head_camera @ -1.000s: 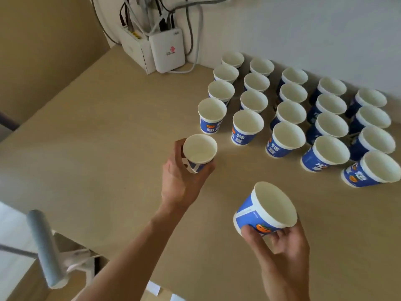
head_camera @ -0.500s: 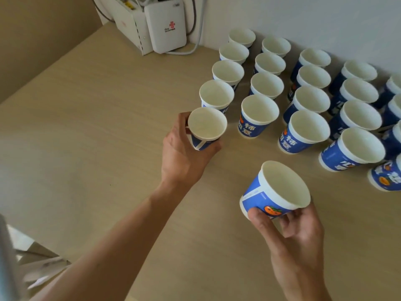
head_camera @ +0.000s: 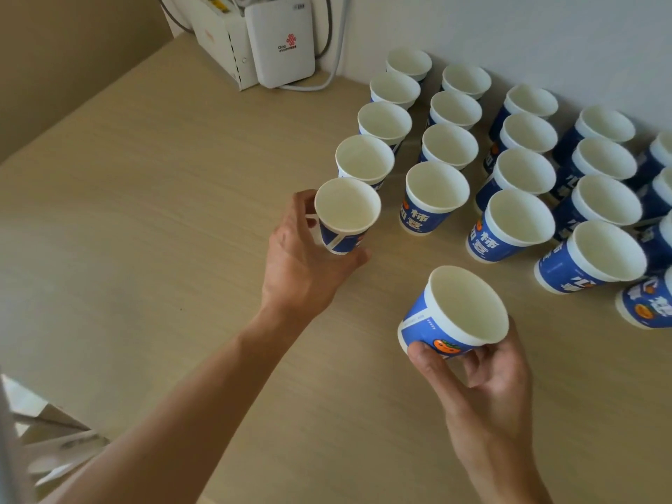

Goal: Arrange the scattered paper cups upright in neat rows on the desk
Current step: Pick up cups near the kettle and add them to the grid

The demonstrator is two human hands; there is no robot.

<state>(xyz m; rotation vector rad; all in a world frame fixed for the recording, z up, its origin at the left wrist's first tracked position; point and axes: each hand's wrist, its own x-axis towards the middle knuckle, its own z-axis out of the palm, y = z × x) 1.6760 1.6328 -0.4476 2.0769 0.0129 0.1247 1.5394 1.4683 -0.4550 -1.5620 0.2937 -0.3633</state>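
Currently our left hand (head_camera: 302, 271) is gripping the upright cup (head_camera: 345, 212) at the leftmost row's (head_camera: 364, 158) end; right hand (head_camera: 487, 391) gripping the tilted cup (head_camera: 462, 311).

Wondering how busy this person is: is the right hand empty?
No, the right hand grips a tilted blue paper cup near its base.

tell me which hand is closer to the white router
Left. The left hand is in front of the white router; the right hand is farther, nearer the person and further right.
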